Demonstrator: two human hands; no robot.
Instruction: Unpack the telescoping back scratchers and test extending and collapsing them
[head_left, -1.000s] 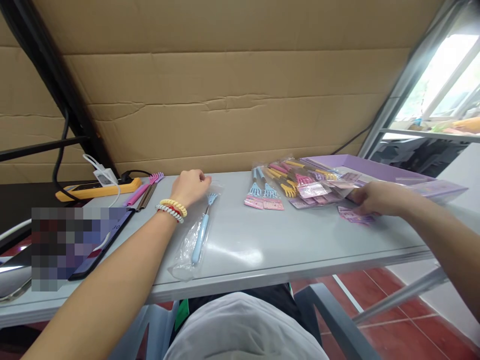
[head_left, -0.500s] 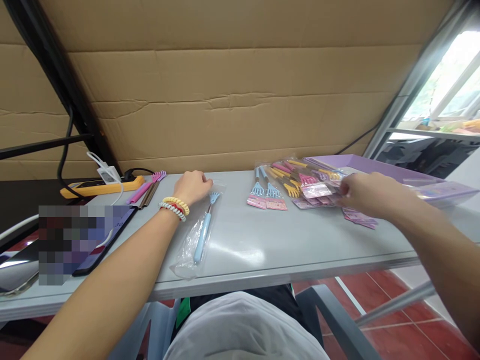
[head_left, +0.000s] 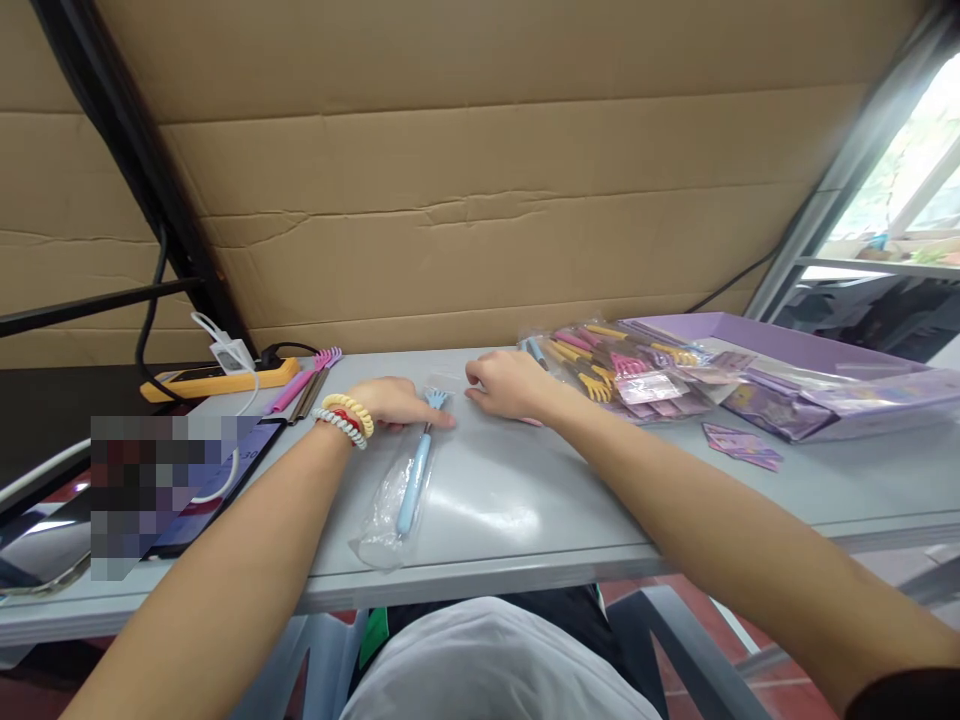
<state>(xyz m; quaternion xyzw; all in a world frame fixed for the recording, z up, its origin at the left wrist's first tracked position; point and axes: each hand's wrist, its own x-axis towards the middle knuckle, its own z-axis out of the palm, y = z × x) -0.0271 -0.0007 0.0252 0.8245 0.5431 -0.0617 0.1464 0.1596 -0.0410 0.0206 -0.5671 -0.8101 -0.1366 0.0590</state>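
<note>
A blue hand-shaped scratcher [head_left: 414, 480] lies in a clear plastic bag [head_left: 381, 515] near the middle-left of the table. My left hand [head_left: 401, 403] is at the bag's upper end, its index finger stretched over the scratcher's neck just below the claw; the other fingers are curled. To its right, my right hand [head_left: 510, 385] hovers at or rests on the table, fingers curled; whether anything small is between them is hidden. Behind its wrist lie bagged scratchers [head_left: 592, 365] in yellow, pink and blue with pink cards.
A purple tray [head_left: 847, 362] with packets stands at the right, loose purple cards [head_left: 742, 446] in front of it. Unbagged pink and brown scratchers [head_left: 300, 388] lie at the left, beside a yellow power strip [head_left: 217, 380] and a tablet [head_left: 217, 495]. Cardboard [head_left: 480, 260] stands behind.
My right hand has moved left from the pile of bagged scratchers to beside the bag. My left hand has shifted slightly right and down, its index finger now over the blue scratcher.
</note>
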